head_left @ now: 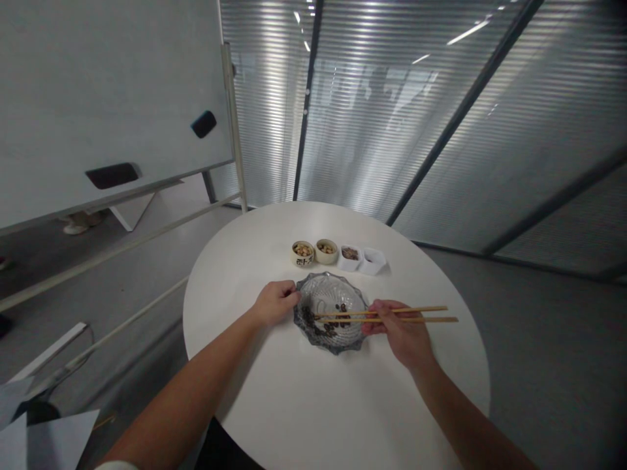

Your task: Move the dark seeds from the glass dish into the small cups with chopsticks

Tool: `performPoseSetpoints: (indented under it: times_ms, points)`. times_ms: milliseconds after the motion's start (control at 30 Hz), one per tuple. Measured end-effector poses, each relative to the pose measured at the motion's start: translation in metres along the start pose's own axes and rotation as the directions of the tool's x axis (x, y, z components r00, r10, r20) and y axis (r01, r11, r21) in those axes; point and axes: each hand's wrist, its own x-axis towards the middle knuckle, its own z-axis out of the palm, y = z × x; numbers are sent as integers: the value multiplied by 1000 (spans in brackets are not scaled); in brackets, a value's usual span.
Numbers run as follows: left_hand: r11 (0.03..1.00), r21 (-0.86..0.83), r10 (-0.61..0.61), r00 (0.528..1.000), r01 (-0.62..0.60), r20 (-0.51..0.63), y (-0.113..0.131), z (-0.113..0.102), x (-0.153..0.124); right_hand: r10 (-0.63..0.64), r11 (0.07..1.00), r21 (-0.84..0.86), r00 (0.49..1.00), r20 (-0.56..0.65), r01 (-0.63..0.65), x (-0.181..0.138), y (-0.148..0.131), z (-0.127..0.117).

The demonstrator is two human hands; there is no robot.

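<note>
A clear glass bowl with a scalloped rim stands on the round white table. Several small dark pieces, perhaps beans or seeds, lie in it, mostly toward its left and middle. My left hand is closed on the bowl's left rim. In my right hand, at the bowl's right side, is a pair of wooden chopsticks. Their tips reach across the bowl to the dark pieces at its left. Whether the tips pinch a piece is too small to tell.
Behind the bowl stand two cream cups with light brown pieces, a white dish of brownish bits and another white dish. A whiteboard on a frame is at left. Ribbed glass panels rise behind the table.
</note>
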Motion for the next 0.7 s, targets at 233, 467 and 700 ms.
performPoseSetpoints:
  times_ms: [233,467,700]
  points:
    - [1000,-7,0,1000,0,-8,0,0,0,-18,1000,21,999,-29,18,-1,2,-2]
    - [1000,2,-1,1000,1,-5,3,-2,-1,-33,995,96,999,-31,35,-5,3,-5]
    - [1000,10,-2,1000,2,-15,3,-2,-1,-2,1000,14,1000,-1,2,-5,-2,5]
